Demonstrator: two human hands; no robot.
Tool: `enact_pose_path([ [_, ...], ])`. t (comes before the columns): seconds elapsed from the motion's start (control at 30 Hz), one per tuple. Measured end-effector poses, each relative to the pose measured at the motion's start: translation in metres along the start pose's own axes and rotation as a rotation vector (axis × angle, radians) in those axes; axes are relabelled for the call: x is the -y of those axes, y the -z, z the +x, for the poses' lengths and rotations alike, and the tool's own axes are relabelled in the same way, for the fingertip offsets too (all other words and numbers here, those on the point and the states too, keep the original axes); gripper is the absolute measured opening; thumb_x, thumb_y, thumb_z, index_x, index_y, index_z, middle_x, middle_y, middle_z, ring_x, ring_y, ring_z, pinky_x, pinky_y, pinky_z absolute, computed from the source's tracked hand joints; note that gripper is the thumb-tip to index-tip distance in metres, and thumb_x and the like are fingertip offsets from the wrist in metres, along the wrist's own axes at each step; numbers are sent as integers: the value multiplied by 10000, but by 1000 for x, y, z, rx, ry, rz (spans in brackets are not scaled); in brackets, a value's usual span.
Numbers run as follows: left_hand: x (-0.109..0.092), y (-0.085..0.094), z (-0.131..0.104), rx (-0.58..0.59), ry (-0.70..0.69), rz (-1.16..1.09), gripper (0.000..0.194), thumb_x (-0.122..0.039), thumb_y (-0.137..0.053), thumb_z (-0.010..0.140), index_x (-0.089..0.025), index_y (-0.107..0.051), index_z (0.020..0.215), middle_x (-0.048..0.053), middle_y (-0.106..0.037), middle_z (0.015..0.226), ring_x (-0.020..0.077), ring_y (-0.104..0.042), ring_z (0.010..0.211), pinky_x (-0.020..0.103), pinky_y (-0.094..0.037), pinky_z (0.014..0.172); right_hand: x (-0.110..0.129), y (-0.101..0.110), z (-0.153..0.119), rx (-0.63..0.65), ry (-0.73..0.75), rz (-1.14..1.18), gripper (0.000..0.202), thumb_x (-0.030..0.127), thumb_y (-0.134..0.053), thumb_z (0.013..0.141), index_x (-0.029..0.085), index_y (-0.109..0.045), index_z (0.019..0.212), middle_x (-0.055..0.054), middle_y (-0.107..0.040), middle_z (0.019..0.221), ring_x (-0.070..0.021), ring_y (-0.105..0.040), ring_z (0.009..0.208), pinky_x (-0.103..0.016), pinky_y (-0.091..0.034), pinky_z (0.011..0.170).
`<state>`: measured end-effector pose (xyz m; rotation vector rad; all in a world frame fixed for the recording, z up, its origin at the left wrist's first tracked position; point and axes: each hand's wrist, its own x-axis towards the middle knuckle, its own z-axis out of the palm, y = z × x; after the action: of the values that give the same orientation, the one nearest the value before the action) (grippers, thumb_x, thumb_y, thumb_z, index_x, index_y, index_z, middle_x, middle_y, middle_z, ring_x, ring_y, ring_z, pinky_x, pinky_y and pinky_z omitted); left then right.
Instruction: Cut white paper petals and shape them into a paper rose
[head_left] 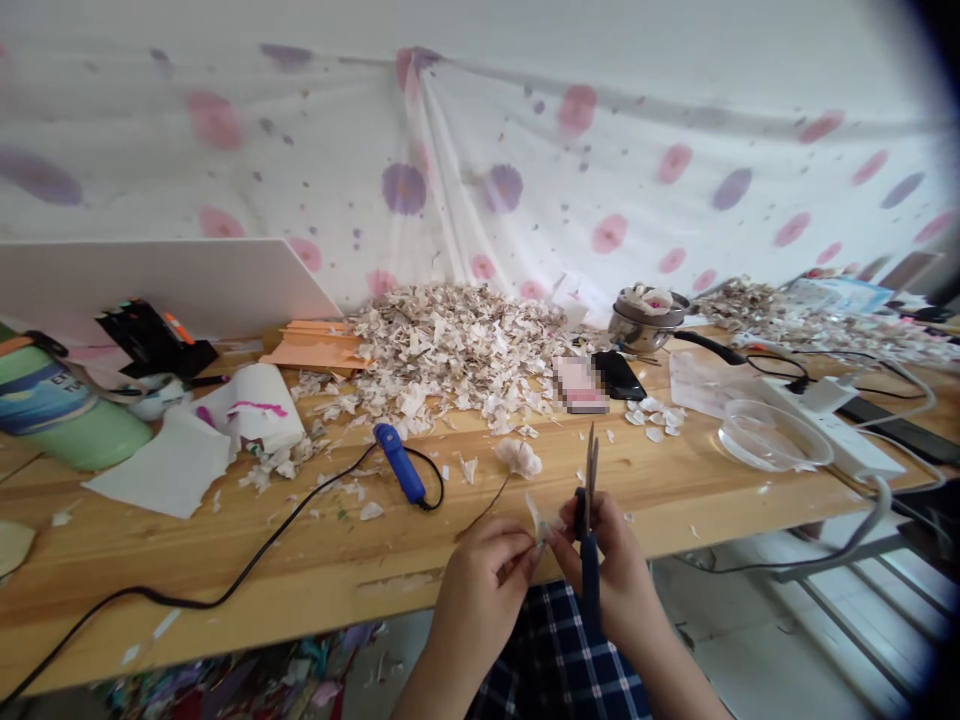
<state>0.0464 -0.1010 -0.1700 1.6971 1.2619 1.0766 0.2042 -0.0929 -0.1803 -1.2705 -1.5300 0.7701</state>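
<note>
Close to the table's front edge, my left hand (487, 570) pinches a thin whitish scrap (537, 520), perhaps a petal piece. My right hand (611, 565) holds scissors (591, 540) with dark blue handles, blades pointing up and away from me. The fingertips of that hand also meet the scrap from the right. Just beyond both hands lies a white flower-like bundle (519, 458) with a thin brown stem (484, 510). What the fingertips press together is partly hidden.
A big heap of whitish scraps (457, 350) covers the back middle. A blue corded tool (400, 465) lies left of my hands, its black cord crossing the table. To the right are a black phone (619, 376), a clear plastic dish (772, 437), a power strip (840, 430) and a small pan (645, 325).
</note>
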Motion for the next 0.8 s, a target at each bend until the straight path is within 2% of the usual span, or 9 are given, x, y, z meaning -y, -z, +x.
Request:
enact_pose_path([
  [0.1, 1, -2, 1, 27, -4, 9, 170, -183, -576, 867, -164, -697, 749, 50, -673, 812, 177, -615, 787, 267, -454, 708, -2, 2, -1, 16, 5, -18, 196, 296, -631, 850, 225, -471, 937, -1, -541, 838, -165, -540, 747, -316, -448, 706],
  [0.23, 2, -3, -1, 34, -38, -170, 168, -268, -584, 884, -163, -686, 801, 56, -676, 842, 175, -620, 809, 253, -464, 707, 1, 2, 1, 1, -48, 110, 235, 343, -662, 839, 217, -499, 953, -7, -553, 833, -170, -546, 746, -309, -451, 694],
  [0.33, 1, -2, -3, -45, -87, -256, 175, -283, -584, 890, -165, -671, 796, 50, -663, 845, 163, -609, 819, 243, -460, 731, 3, 1, 2, -89, -76, 277, 227, 373, -667, 843, 215, -524, 921, -14, -572, 830, -168, -549, 759, -289, -446, 695],
  [0.4, 0, -1, -5, -111, -127, -275, 178, -262, -569, 900, -167, -656, 778, 38, -640, 820, 144, -586, 772, 235, -448, 710, 2, 0, -1, -130, -52, 424, 217, 395, -655, 853, 221, -527, 879, 3, -562, 756, -157, -528, 715, -275, -430, 672],
  [0.47, -1, 2, -5, -167, -167, -292, 178, -234, -557, 905, -170, -642, 763, 31, -617, 812, 137, -572, 760, 236, -443, 711, 0, -3, -10, -55, -38, 615, 230, 442, -607, 873, 224, -532, 871, 15, -539, 678, -148, -494, 636, -273, -416, 623],
  [0.57, 0, 5, -7, -199, -217, -310, 172, -210, -566, 899, -173, -629, 743, 21, -579, 790, 136, -562, 761, 243, -438, 722, -1, -8, -27, 165, -116, 849, 303, 517, -526, 886, 215, -547, 900, -6, -554, 677, -152, -476, 583, -287, -416, 566],
  [0.63, 1, 6, -9, -166, -193, -319, 189, -225, -574, 897, -172, -627, 723, 15, -550, 753, 134, -546, 733, 240, -428, 686, 1, -10, -33, 185, -140, 879, 306, 520, -547, 870, 218, -550, 920, -25, -582, 734, -167, -500, 618, -302, -438, 587],
  [0.73, 0, 5, -11, -65, -104, -327, 210, -267, -576, 900, -171, -650, 728, 17, -553, 727, 134, -526, 709, 236, -408, 651, 6, -11, -28, 50, -108, 784, 273, 464, -650, 824, 238, -550, 941, -22, -603, 808, -180, -543, 701, -316, -470, 675],
  [0.8, -3, 5, -12, 10, -51, -337, 206, -287, -580, 900, -175, -667, 751, 17, -576, 727, 134, -526, 708, 234, -403, 649, 11, -11, -19, -7, -143, 726, 289, 435, -714, 777, 241, -549, 914, -15, -600, 813, -182, -559, 719, -312, -480, 686],
])
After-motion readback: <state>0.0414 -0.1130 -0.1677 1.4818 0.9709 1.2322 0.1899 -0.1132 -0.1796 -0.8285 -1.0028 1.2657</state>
